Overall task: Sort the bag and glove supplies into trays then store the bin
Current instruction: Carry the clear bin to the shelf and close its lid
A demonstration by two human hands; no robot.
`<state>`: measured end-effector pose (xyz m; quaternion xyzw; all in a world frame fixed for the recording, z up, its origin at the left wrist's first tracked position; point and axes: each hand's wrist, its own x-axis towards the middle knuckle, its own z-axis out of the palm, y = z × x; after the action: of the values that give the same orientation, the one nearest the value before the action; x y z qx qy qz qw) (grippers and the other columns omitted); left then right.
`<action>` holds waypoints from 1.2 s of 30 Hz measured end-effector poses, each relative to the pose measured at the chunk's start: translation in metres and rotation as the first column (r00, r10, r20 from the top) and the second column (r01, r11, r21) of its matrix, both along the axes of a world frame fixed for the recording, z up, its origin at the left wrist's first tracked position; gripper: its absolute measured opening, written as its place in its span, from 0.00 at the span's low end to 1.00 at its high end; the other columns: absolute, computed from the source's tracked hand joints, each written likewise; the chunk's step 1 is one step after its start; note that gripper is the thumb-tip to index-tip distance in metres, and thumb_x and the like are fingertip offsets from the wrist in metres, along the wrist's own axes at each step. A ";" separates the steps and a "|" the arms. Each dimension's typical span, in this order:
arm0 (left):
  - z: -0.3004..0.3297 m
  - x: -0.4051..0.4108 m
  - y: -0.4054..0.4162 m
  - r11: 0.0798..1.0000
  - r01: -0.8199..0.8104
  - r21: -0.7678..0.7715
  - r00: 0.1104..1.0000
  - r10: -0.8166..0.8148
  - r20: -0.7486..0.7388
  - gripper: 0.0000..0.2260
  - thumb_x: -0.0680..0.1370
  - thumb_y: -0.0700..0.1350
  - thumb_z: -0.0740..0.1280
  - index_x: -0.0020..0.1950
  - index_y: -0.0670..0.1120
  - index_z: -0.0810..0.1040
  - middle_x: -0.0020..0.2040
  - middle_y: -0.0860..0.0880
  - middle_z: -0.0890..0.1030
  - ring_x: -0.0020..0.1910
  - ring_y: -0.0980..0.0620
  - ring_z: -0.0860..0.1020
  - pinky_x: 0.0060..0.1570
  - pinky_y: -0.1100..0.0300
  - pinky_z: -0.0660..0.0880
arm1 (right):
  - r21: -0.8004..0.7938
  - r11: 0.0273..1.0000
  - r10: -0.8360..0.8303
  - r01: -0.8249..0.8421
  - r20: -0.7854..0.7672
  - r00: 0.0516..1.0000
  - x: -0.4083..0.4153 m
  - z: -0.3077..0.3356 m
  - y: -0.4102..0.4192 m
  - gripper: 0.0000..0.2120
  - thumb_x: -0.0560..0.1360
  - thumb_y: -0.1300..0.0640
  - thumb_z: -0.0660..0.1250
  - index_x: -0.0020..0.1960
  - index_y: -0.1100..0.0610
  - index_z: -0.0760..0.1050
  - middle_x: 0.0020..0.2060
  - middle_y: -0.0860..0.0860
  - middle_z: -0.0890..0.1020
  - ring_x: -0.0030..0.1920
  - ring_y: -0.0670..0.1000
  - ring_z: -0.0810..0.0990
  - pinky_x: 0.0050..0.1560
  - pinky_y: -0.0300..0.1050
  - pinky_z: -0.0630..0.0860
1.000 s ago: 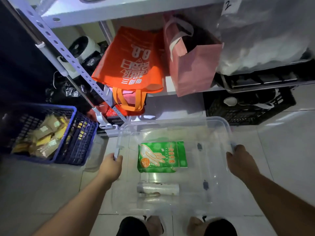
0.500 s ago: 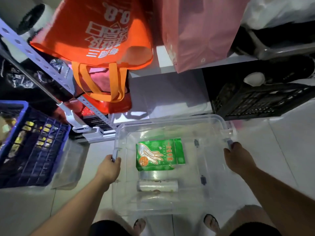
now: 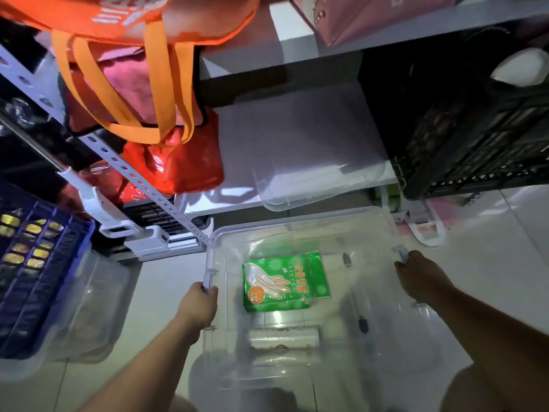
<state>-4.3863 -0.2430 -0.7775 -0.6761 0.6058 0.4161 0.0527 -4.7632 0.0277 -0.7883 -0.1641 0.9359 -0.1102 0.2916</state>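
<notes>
— What writing can be read?

— On the green glove packet, a column of Chinese characters is printed in yellow down its right side, beside a drawing of a pale gloved hand and an orange round badge at its lower left; the small print cannot be made out. White lettering is seen on the orange tote bag at the top edge, but it is cut off and cannot be read.

— Where is the packet kept?

— It is laid flat on the floor of the clear plastic bin, toward the far side. A roll of clear bags is laid crosswise just nearer, apart from the packet.

— And the hands?

— The bin is gripped at both ends. The left hand is closed around the latch handle on the bin's left rim; the right hand is closed over the latch on the right rim. The packet is found between the two hands, nearer the left one, and is touched by neither.

— What is placed around the bin?

— A clear lid is rested on the lowest shelf just beyond the bin's far rim. A black crate is set at the right of that shelf. A blue basket holding yellow packets is seated in another clear bin at the left.
</notes>
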 end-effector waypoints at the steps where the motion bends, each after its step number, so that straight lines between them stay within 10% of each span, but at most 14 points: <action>1: -0.003 -0.003 0.001 1.000 -0.012 0.011 1.000 0.012 -0.005 0.08 0.83 0.50 0.61 0.49 0.47 0.73 0.47 0.41 0.82 0.48 0.38 0.82 0.52 0.40 0.82 | -0.001 1.000 -0.004 0.004 -0.004 1.000 0.000 -0.005 0.000 0.14 0.83 0.52 0.58 0.60 0.62 0.72 0.49 0.61 0.81 0.43 0.59 0.76 0.45 0.46 0.70; 18: -0.022 0.000 0.000 0.999 -0.011 0.052 1.000 0.011 -0.007 0.07 0.83 0.47 0.60 0.54 0.44 0.74 0.50 0.41 0.82 0.52 0.39 0.82 0.53 0.41 0.81 | -0.005 1.000 0.022 -0.022 0.052 0.998 -0.005 -0.024 -0.005 0.19 0.84 0.46 0.53 0.56 0.61 0.73 0.36 0.54 0.77 0.37 0.58 0.79 0.41 0.47 0.72; 25: 0.001 -0.023 -0.021 0.980 0.140 -0.142 0.983 -0.120 0.139 0.25 0.81 0.46 0.65 0.77 0.41 0.66 0.68 0.38 0.75 0.58 0.39 0.76 0.59 0.49 0.75 | 0.029 0.997 -0.078 0.077 0.007 0.997 -0.017 -0.008 0.007 0.17 0.83 0.56 0.57 0.67 0.63 0.69 0.60 0.65 0.78 0.59 0.66 0.79 0.54 0.52 0.75; 36: 0.037 -0.171 -0.015 0.552 0.694 -0.463 0.677 -0.720 0.156 0.26 0.78 0.45 0.67 0.76 0.46 0.68 0.75 0.46 0.69 0.73 0.43 0.70 0.71 0.49 0.69 | -0.192 0.973 0.092 -0.128 -0.185 0.978 0.021 0.008 0.000 0.20 0.80 0.55 0.62 0.70 0.59 0.72 0.62 0.60 0.78 0.62 0.61 0.75 0.63 0.56 0.75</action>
<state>-4.5578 -0.2576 -0.7403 -0.3546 0.9106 0.2105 0.0281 -4.7424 0.0281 -0.7803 -0.2539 0.9311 -0.1740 0.1957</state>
